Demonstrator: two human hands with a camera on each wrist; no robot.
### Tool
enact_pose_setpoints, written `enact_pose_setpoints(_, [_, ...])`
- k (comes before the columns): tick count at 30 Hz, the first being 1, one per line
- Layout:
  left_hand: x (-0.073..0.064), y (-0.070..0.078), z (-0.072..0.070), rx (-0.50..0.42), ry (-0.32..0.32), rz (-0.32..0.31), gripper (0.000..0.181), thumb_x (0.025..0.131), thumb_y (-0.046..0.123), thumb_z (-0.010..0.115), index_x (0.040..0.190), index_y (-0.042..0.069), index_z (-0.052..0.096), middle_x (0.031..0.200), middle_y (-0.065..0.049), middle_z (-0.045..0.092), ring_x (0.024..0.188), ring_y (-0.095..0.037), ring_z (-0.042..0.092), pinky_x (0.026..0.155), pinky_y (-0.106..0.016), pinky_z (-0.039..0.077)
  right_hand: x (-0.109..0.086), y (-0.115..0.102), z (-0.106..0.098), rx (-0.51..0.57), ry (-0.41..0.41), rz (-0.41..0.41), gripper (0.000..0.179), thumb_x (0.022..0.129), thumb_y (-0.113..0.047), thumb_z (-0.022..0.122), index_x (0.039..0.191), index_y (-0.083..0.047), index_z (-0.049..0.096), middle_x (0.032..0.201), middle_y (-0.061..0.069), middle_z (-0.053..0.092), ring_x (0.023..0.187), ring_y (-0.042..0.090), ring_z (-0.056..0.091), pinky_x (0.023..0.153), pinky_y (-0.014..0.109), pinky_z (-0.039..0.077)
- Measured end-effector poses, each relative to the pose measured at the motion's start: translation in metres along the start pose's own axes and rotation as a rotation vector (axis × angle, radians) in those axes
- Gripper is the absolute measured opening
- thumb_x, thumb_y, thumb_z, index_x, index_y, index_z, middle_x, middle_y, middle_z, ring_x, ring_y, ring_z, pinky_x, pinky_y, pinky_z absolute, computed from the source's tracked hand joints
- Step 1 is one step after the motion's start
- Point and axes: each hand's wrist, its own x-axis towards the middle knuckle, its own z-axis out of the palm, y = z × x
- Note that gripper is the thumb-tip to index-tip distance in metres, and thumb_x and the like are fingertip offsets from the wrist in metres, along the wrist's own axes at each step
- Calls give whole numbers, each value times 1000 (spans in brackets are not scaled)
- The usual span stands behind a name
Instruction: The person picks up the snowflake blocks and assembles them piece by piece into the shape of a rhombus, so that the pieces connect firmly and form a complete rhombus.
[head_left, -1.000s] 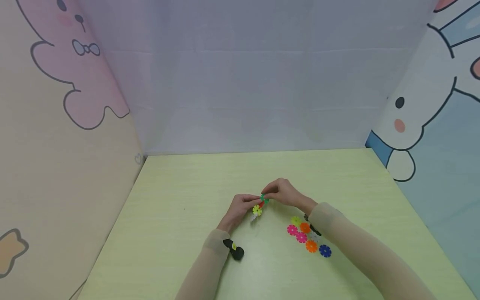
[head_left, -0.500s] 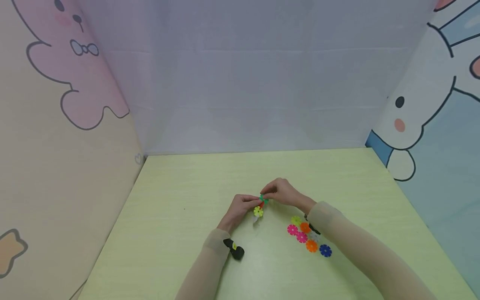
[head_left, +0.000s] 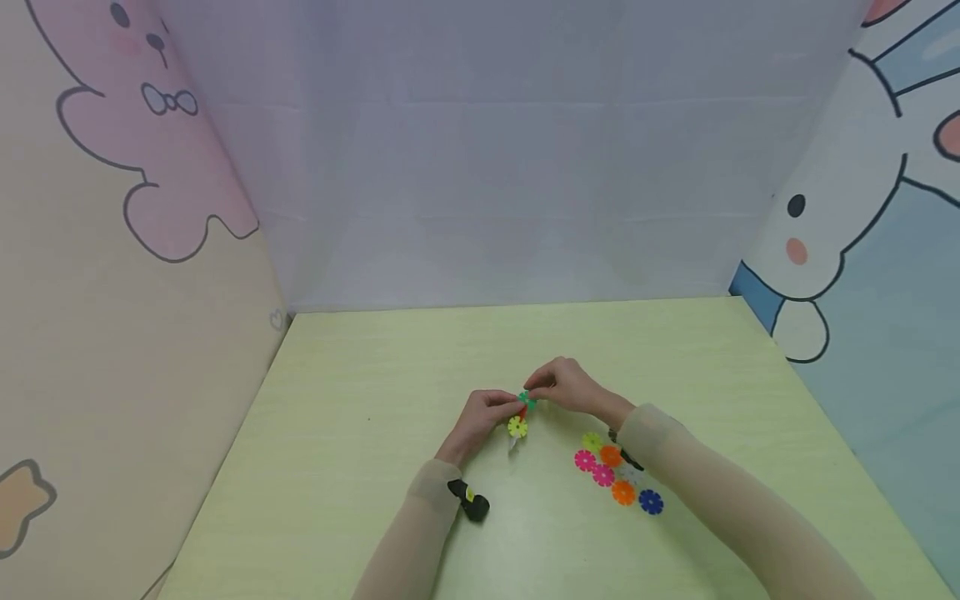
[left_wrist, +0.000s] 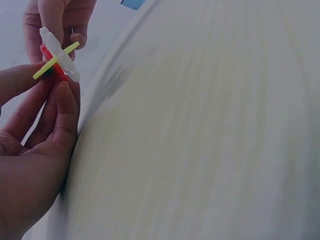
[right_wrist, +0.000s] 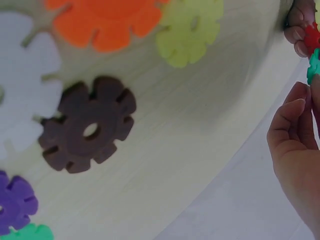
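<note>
Over the middle of the table, both hands hold a short chain of slotted, flower-shaped plastic discs. My left hand (head_left: 480, 419) pinches the red disc (right_wrist: 312, 37) between thumb and fingers. My right hand (head_left: 568, 387) pinches the green disc (head_left: 527, 401) at the chain's upper end, against the red one. A yellow disc (head_left: 517, 427) hangs below the red disc, and a white disc (left_wrist: 59, 55) is slotted across it. In the left wrist view the fingers hide most of the red and green discs.
Loose discs lie right of the hands on the table (head_left: 360, 467): pink (head_left: 585, 460), orange (head_left: 622, 492), yellow-green (head_left: 592, 442) and dark blue (head_left: 651, 502) ones. Near the right wrist are a brown disc (right_wrist: 90, 125) and a purple one (right_wrist: 15, 202). Cloth walls (head_left: 480, 183) enclose the table.
The yellow and white discs have swung slightly down and to the right beneath the hands. Both hands stay almost in place, and the loose discs have not moved.
</note>
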Motion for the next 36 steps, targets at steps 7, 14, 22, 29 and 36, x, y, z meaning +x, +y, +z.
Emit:
enact_pose_setpoints(7, [0,0,1,21,17,-9,20,87,16,71,94,-3,72,88,-8,69,76,-15,60,70,-27,49,-9,5,-8,-43,39,1,14,88,-10,70,99,-2,74,91,-2,70,83,14,63,72,32,52])
enact_pose_setpoints(14, [-1,0,1,29,35,-37,20,86,18,73,94,0,73,90,-9,69,79,-14,61,72,-26,49,-20,7,-22,-56,52,19,16,89,-10,69,101,-1,73,93,0,70,84,17,63,74,34,52])
enact_pose_setpoints(22, [-3,1,2,11,57,-50,19,86,18,73,94,1,72,91,-10,68,79,-15,61,72,-26,49,-41,21,-42,-81,-14,46,18,89,-9,68,105,1,70,94,5,69,84,18,62,75,35,52])
enact_pose_setpoints(29, [-4,3,1,20,96,-63,22,86,23,73,96,3,73,91,-7,69,82,-15,60,73,-27,48,-62,37,-56,-117,-37,74,21,89,-10,68,107,1,69,96,7,68,84,19,61,77,38,51])
enact_pose_setpoints(36, [0,-1,2,14,121,-46,24,84,25,75,94,4,73,92,-8,68,83,-17,61,75,-28,48,-81,53,-73,-150,-77,164,21,86,-9,71,106,-1,69,98,8,67,83,20,59,76,37,51])
